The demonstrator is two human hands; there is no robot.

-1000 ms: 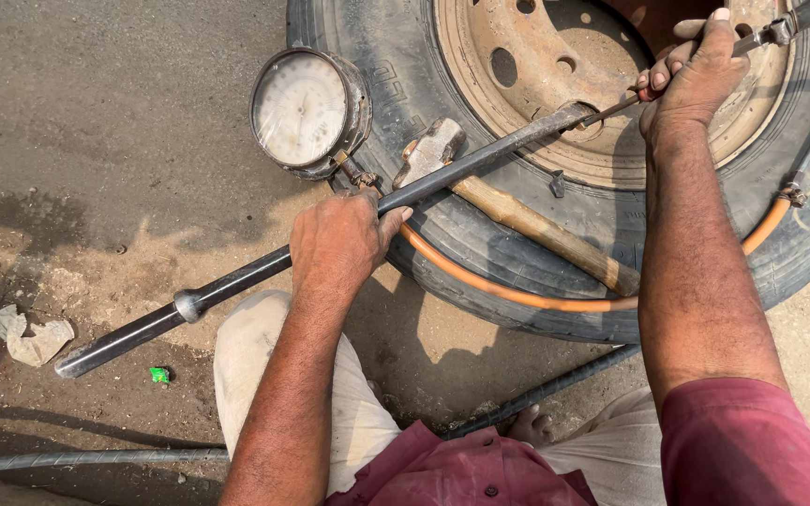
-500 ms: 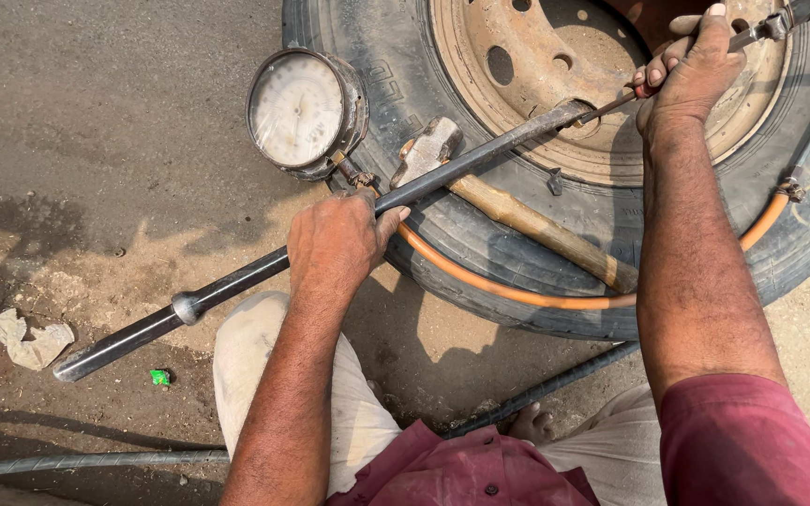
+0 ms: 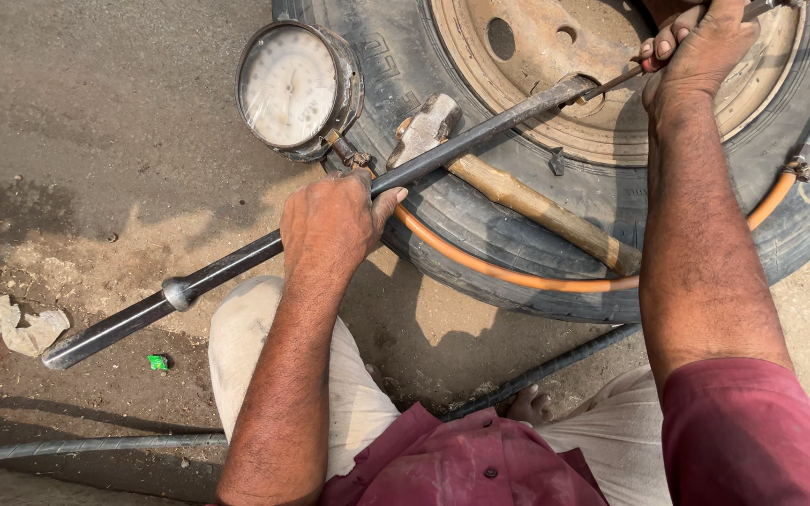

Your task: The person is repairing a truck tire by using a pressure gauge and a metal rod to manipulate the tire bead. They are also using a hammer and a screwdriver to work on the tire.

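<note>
left hand [image 3: 330, 220] is clenched mid-shaft on the long dark steel bar [image 3: 236, 267], likely heavy, stiff; right hand [image 3: 696, 47] is closed on a thin metal fitting [image 3: 611, 86] at the rusty wheel rim [image 3: 555, 56].

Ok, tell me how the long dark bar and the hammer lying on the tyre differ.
The dark metal bar is far longer than the hammer, running from the ground up to the wheel rim, while the hammer lies wholly on the tyre. The bar is all metal; the hammer has a wooden handle. The left hand grips the bar; no hand touches the hammer. Both lie slanted and cross each other.
</note>
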